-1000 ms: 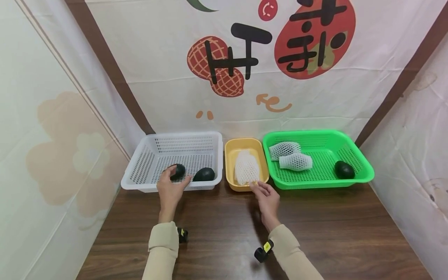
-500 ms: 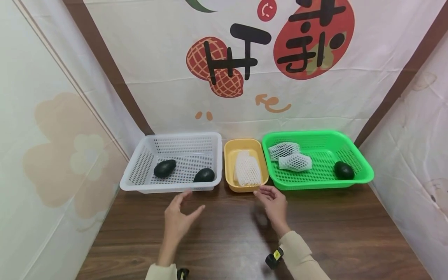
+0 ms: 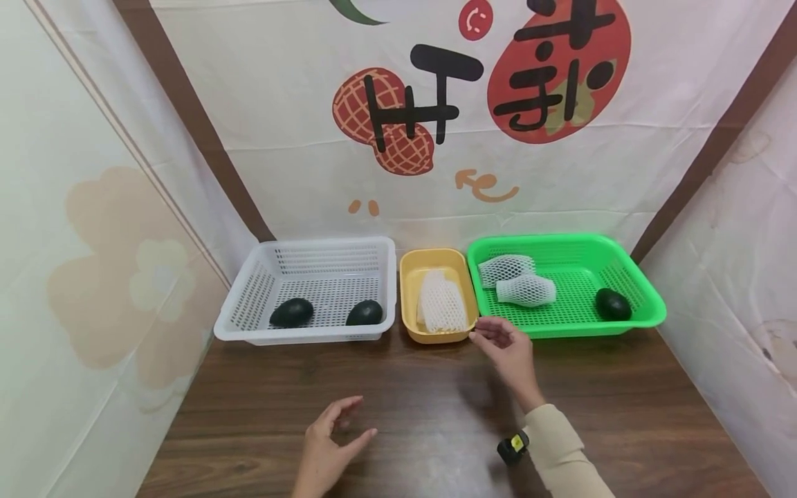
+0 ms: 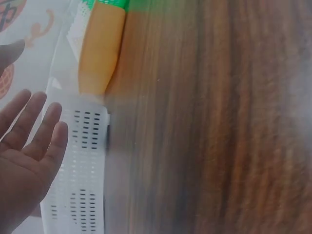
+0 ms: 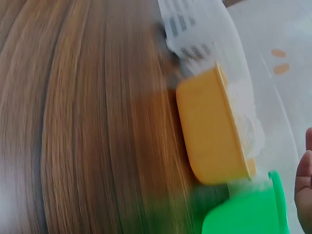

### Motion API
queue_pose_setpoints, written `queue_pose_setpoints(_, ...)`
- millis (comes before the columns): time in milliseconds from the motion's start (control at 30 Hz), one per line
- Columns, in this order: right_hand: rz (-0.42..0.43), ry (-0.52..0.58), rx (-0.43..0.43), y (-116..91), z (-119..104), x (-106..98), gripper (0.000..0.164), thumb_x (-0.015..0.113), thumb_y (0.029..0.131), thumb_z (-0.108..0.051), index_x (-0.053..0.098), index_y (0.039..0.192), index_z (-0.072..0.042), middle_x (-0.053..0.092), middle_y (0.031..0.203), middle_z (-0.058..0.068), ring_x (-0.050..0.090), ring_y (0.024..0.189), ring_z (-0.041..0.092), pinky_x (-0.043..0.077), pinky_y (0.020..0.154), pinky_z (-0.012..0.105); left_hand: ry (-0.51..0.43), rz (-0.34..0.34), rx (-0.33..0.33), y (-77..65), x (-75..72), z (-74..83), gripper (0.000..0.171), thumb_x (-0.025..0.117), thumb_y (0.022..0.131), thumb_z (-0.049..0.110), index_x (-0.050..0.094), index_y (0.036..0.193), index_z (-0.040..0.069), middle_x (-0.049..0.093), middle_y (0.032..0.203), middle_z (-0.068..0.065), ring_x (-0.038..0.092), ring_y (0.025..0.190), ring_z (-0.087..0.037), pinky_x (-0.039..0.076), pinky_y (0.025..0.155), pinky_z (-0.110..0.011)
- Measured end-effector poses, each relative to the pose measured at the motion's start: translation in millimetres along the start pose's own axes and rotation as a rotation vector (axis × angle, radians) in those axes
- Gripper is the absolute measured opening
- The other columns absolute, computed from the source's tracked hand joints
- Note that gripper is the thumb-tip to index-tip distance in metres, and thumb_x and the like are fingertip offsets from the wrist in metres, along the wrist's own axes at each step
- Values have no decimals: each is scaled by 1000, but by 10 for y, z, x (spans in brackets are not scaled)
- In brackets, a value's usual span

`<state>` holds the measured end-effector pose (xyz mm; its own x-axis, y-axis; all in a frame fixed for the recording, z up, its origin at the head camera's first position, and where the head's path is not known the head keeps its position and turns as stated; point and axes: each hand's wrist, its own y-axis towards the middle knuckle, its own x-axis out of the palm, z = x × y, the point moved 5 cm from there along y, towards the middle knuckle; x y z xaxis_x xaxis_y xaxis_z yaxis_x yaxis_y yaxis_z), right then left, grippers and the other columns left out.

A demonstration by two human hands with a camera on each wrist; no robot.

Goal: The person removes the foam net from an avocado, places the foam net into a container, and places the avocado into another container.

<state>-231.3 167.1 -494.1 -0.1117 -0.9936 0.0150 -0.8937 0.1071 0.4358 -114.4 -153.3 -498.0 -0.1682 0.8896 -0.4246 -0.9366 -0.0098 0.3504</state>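
Note:
My left hand (image 3: 333, 443) is over the wooden table in front of the white basket, fingers spread and relaxed, holding nothing. In the left wrist view its fingers are extended. My right hand (image 3: 507, 353) is by the front corner of the yellow tray (image 3: 407, 325), near the green basket, with nothing visible in its fingers. White foam net sleeves (image 3: 442, 304) lie flat in the yellow tray. In the white basket (image 3: 249, 325) are two dark green avocados, one at the left (image 3: 292, 313) and one at the right (image 3: 364, 313).
The green basket (image 3: 566, 328) stands at the right. It contains two rounded white foam nets (image 3: 526, 289) and a bare avocado (image 3: 613, 304). A printed cloth (image 3: 299, 173) hangs behind the containers. More cloth borders the wooden table (image 3: 411, 415) on both sides.
My left hand has let go of the left avocado and drawn back toward me; that avocado shifted slightly in the basket. My right hand has left the foam nets and moved right.

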Motion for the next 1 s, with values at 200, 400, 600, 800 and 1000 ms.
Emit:
queue_pose_setpoints(200, -43, -86, 37, 34, -271, -115, 32, 70, 76, -9, 60, 105, 1, 60, 100, 17, 59, 88, 24, 48, 71, 26, 14, 0, -44, -21, -6, -15, 54, 80, 64, 28, 56, 112, 29, 59, 103, 14, 58, 90, -14, 48, 69, -34)
queue_pose_setpoints(400, -110, -151, 42, 146, -480, -207, 36, 70, 75, -6, 57, 107, 4, 58, 104, 19, 55, 94, 34, 48, 71, 29, 40, -19, -37, 0, 16, 17, 56, 80, 63, 30, 54, 114, 30, 57, 103, 16, 57, 90, -13, 48, 69, -34)
queue_pose_setpoints(600, -179, -164, 15, 288, -674, -274, 39, 70, 74, 0, 54, 110, 7, 57, 106, 16, 51, 97, 37, 47, 73, 33, 71, -72, 74, -22, 42, 93, 57, 79, 65, 27, 54, 117, 22, 56, 106, 9, 55, 90, -10, 47, 68, -31)
queue_pose_setpoints(800, -219, -184, 5, 362, -707, -301, 41, 70, 74, -3, 54, 111, 5, 57, 108, 16, 50, 99, 39, 46, 75, 38, 83, -122, 132, -63, 92, 128, 59, 78, 67, 29, 53, 119, 19, 55, 109, 7, 53, 91, -10, 46, 69, -29)
queue_pose_setpoints(1000, -228, -214, -6, 428, -588, -371, 42, 72, 74, -7, 56, 112, -3, 58, 108, 12, 52, 99, 33, 47, 74, 31, 51, -126, 109, -114, 121, 118, 61, 82, 62, 21, 54, 116, 22, 55, 108, 11, 55, 91, -11, 48, 68, -30)
